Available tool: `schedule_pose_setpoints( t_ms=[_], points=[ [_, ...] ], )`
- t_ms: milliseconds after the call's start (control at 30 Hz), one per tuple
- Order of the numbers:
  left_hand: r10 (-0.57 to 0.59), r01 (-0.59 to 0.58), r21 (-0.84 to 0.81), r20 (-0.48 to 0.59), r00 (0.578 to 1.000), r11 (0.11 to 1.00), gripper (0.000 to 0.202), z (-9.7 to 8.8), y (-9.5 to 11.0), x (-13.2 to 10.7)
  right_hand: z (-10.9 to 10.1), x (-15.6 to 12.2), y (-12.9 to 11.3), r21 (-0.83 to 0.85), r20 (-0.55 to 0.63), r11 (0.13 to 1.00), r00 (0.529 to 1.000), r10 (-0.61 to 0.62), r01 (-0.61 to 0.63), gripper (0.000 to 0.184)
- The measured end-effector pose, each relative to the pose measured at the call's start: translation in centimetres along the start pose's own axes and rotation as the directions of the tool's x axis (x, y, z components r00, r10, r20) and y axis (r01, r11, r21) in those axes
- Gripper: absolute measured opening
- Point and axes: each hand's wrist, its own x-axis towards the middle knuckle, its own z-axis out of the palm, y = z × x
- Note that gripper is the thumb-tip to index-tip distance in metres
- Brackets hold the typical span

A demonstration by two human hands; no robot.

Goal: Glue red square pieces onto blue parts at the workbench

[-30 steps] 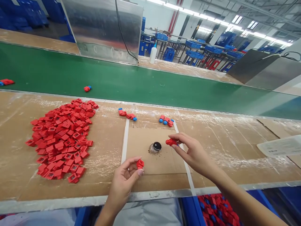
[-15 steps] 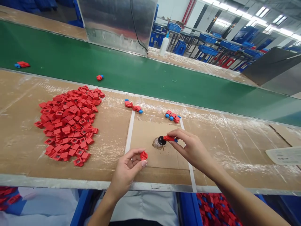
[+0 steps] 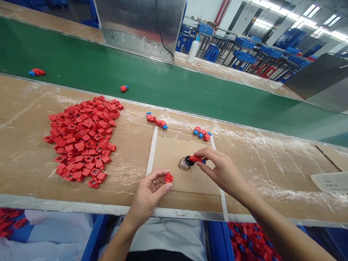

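Note:
My left hand is closed, pinching a small red plastic block between thumb and fingers above the front of a cardboard sheet. My right hand grips a red and blue plastic piece by its sides. Its red end meets the black top of a small clear jar, which stands on the sheet with dark specks around its base; whether they press together I cannot tell. Fingers partly cover the blue end. A large heap of red blocks lies to the left.
Beyond the sheet lie several red and blue pieces. A green conveyor belt crosses behind, carrying two more pieces. A white bottle stands past it. Below the table edge, a blue bin adjoins more red and blue parts.
The two pieces on the belt have moved a little to the right. The view has shifted slightly. Both hands keep nearly the same pose and hold the same pieces.

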Motion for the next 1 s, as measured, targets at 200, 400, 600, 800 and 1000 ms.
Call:
schedule_pose_setpoints(
  t_ms=[200, 400, 600, 800, 1000],
  points=[
    [0.002, -0.002, -0.005, 0.008, 1.000, 1.000, 0.032, -0.02, -0.03, -0.06, 0.18, 0.07, 0.14, -0.001, -0.008, 1.000, 1.000, -0.012, 0.012, 0.012],
    [0.003, -0.003, -0.005, 0.002, 1.000, 1.000, 0.032, -0.04, -0.03, -0.02, 0.03, 0.05, 0.05, -0.009, -0.023, 1.000, 0.999, -0.030, 0.030, 0.011],
    [0.006, -0.006, 0.006, 0.001, 1.000, 1.000, 0.033, -0.13, -0.14, -0.04, -0.42, 0.08, -0.22, -0.021, -0.058, 0.998, 0.997, -0.060, 0.059, 0.014],
    [0.017, -0.016, -0.007, 0.018, 1.000, 1.000, 0.032, -0.19, -0.34, -0.07, -0.24, 0.15, -0.31, -0.034, -0.040, 0.997, 0.997, -0.066, 0.065, 0.011],
    [0.007, -0.006, -0.037, 0.034, 0.999, 0.999, 0.030, -0.18, -0.39, -0.06, -0.01, 0.10, -0.25, -0.040, -0.018, 0.997, 0.997, -0.073, 0.072, 0.010]
  ],
)
